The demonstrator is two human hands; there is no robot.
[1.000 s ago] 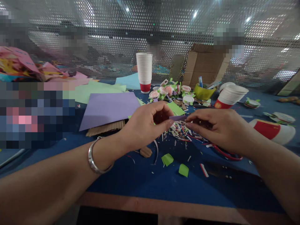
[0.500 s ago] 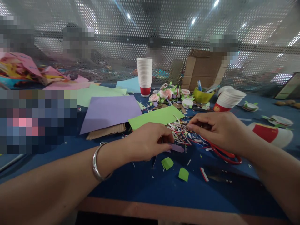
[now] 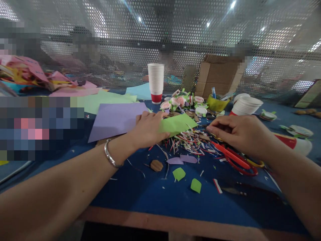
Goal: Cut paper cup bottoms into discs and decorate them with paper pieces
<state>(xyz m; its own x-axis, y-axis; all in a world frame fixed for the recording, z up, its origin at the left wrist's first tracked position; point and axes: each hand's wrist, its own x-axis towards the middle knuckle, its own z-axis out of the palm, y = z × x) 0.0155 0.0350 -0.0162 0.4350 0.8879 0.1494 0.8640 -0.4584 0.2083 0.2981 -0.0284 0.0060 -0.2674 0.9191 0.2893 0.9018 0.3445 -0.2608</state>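
Note:
My left hand (image 3: 150, 129), with a silver bangle at its wrist, has its fingers over the left end of a green paper strip (image 3: 179, 124) and its thumb at the near edge, gripping it. My right hand (image 3: 232, 130) is pinched closed beyond the red-handled scissors (image 3: 234, 158); whatever lies between its fingertips is hidden. Between the hands spreads a heap of paper scraps (image 3: 188, 142). Nearer to me lie two purple paper pieces (image 3: 188, 158), a brown cardboard piece (image 3: 156, 165) and two green leaf-shaped cutouts (image 3: 196, 185).
Purple paper (image 3: 115, 118) lies on the left. Behind stand a tall stack of paper cups (image 3: 155, 82), several decorated cup pieces (image 3: 180, 101), a yellow-green container (image 3: 217, 103) and a cardboard box (image 3: 218, 77). More cups (image 3: 247, 105) are at the right. Dark-bladed scissors (image 3: 250, 190) lie near the front.
My left hand has moved up from the purple paper pieces onto the green strip, uncovering the brown cardboard piece. The right hand has shifted slightly right, away from the scraps.

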